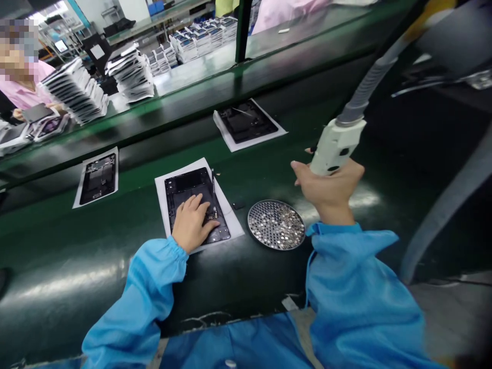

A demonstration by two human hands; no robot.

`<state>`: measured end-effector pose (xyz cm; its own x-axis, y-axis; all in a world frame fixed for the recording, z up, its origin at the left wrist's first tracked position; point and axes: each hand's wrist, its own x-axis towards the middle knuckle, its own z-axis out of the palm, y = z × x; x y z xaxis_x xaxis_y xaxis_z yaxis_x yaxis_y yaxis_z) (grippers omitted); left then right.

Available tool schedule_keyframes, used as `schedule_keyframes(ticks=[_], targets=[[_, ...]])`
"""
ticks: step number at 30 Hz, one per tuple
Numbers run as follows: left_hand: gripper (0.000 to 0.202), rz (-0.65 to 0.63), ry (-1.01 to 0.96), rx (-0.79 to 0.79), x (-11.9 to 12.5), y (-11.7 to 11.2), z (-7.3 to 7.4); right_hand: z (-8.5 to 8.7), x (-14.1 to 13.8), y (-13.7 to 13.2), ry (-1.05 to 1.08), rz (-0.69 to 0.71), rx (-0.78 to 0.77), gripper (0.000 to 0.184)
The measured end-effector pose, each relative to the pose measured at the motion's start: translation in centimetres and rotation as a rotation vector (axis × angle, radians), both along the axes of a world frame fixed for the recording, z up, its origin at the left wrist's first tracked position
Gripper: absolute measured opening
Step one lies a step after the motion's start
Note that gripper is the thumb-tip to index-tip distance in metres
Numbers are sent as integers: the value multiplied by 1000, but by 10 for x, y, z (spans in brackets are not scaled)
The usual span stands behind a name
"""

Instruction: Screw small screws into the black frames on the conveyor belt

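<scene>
Green worktop [57, 246] carries an opened tablet [188, 182] at 9 o'clock from the screw tray [275, 224]. Left hand [194, 220] lies flat, released, on it; right hand [330, 187] grips the hanging screwdriver [336, 146], which, if swung low, could scatter screws.

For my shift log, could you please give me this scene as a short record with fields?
left hand: open, flat on chassis, which lies on a white sheet
right hand: gripping screwdriver, held raised; grey hose runs up from it
between them: round screw tray on the green belt
farther along: two other chassis, each on a sheet
background: co-worker in pink beside stacks of panels
</scene>
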<state>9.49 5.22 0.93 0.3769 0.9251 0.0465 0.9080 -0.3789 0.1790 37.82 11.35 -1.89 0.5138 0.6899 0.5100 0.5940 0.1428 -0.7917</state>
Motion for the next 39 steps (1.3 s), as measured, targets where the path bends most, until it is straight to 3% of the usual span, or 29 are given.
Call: schedule_keyframes(ticks=[5,9,16,19,25,35,39], targets=[[18,-112,-47,-144,-21,-31,4,13,-5,-5,91,5,38,21],[13,-159,-60,-250,-31,-40,-7,28,-18,-15,155,71,88,15],[16,-91,-104,-30,-7,-42,-32,34,-52,-33,506,461,112,17],[17,-126,-147,77,-4,-46,-38,30,-63,-39,548,534,80,22],[17,-216,-256,259,-9,-48,-48,21,-71,-42,528,511,45,21],[20,-212,-249,240,-9,-47,-47,22,-72,-38,423,472,6,12],[20,-213,-242,234,-8,-48,-45,19,-72,-38,438,481,-14,17]])
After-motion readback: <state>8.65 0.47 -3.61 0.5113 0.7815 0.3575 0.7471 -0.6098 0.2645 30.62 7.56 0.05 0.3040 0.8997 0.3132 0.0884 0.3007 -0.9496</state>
